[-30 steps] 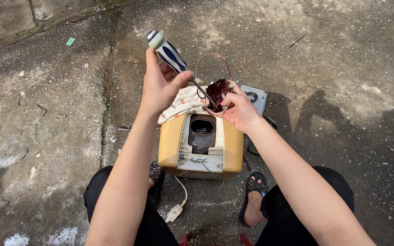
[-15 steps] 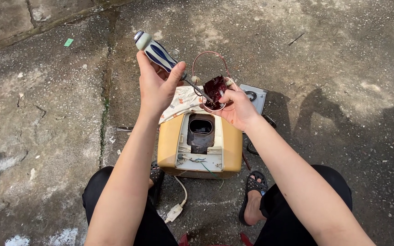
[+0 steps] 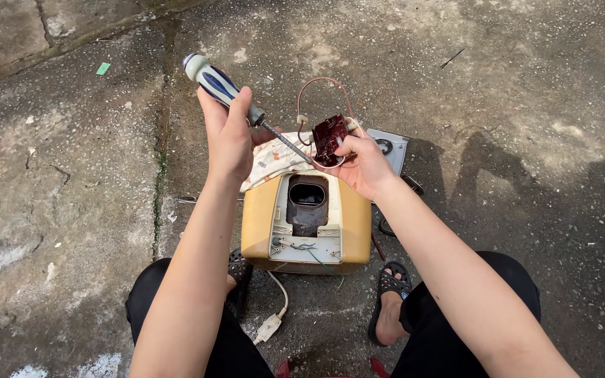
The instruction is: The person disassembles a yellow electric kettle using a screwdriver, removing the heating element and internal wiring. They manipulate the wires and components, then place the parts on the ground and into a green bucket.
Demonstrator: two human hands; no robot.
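My left hand grips a screwdriver with a blue and white handle, its shaft slanting down to the right. The tip meets a small dark red electrical part that my right hand holds up by its lower edge. A thin pink wire loop rises from that part. Below both hands stands a yellow appliance with a white opened panel and a dark hollow in the middle. Loose wires show at the panel's lower edge.
A patterned cloth lies behind the appliance, with a grey panel beside it. A white cord and plug trail between my sandalled feet. Cracked concrete ground surrounds everything.
My left hand has tilted the screwdriver handle further up and to the left. The right hand with the red part has shifted slightly; the appliance has stayed put.
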